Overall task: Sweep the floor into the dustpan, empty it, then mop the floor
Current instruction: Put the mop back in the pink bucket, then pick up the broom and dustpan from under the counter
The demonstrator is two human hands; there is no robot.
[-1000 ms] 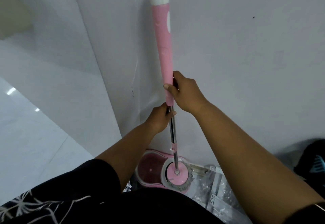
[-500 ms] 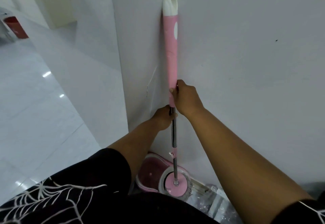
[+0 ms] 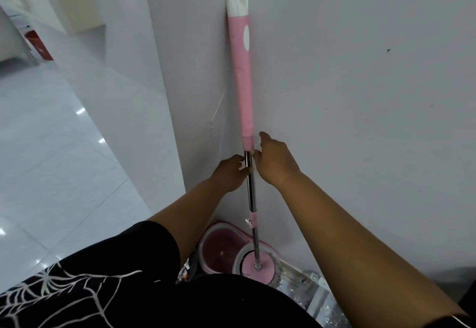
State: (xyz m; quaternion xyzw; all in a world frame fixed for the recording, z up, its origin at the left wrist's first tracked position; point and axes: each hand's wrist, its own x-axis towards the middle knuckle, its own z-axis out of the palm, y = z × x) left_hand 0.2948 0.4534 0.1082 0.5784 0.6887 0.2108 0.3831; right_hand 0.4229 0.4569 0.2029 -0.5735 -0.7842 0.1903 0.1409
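Head view, looking down past a black top printed with white cobwebs (image 3: 77,294): nearest the person's feet one pink mop bucket (image 3: 221,247) sits on the floor against the white wall (image 3: 347,121), probably parked there to keep it out of the walkway. The round pink mop head (image 3: 257,267) rests in the bucket's spinner side, grey strands showing at its edge, which would let it drain or be wrung before mopping. Clear plastic packaging (image 3: 314,291) lies just beside the bucket on the right.

Higher up, both hands meet on the one mop handle (image 3: 243,82), where the steel shaft runs into the pink sleeve. The left hand (image 3: 230,173) is curled around the shaft with fingertips pinching a small white clip. The right hand (image 3: 274,161) is partly unfurled, its fingers touching the same spot rather than wrapping it. I would guess they are working the handle's lock, to free it for spinning or to set its length. The handle stands nearly upright, close against the wall, white hanging loop on top.

Farthest off, glossy floor tiles (image 3: 51,147) run towards one red bin (image 3: 38,44).
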